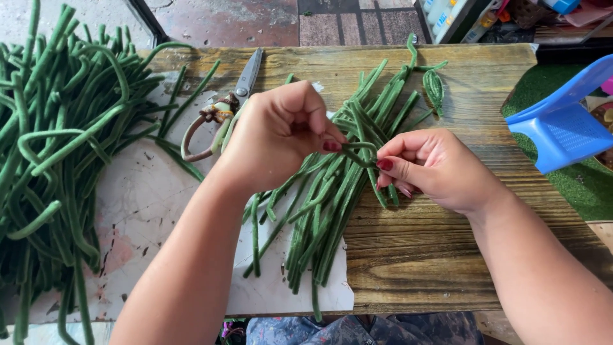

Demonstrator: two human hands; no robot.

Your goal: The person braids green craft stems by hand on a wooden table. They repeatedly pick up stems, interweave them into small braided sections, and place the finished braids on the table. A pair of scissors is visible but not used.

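Fingers of both hands pinch one bent green stem (359, 152) between them: left hand (281, 131) closed on its left end, right hand (434, 167) closed on its right. Beneath the hands lies a loose bundle of green stems (332, 191) on a wooden table (415, 255). Scissors (223, 108) rest just left of the left hand, beside a large heap of stems (57, 147).

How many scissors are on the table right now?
1: the scissors lie on the wooden table behind the left hand, which covers part of them.
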